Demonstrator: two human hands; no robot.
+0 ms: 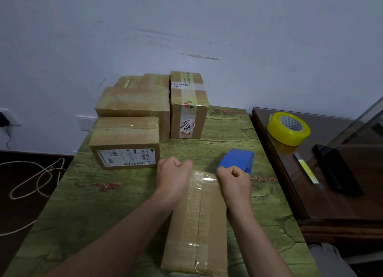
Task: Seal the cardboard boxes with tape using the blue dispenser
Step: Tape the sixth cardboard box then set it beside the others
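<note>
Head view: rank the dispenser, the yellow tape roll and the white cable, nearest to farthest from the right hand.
1. Dispenser, directly beyond the right hand.
2. Tape roll, right, on the side table.
3. Cable, far left, on the floor.

A long brown box (199,225) lies flat on the bench, pointing away. Shiny clear tape (194,196) runs down the middle of its top and bends over the far end. The left hand (174,173) and the right hand (234,179) curl their fingers over that far end. The blue dispenser (238,159) sits on the bench just past the box's far right corner, partly hidden by the right hand. Further back on the left stand more brown boxes close together: a label box (124,150) in front, a wide box (132,102) behind it, and a tall box (188,106) with tape and stickers beside them.
</note>
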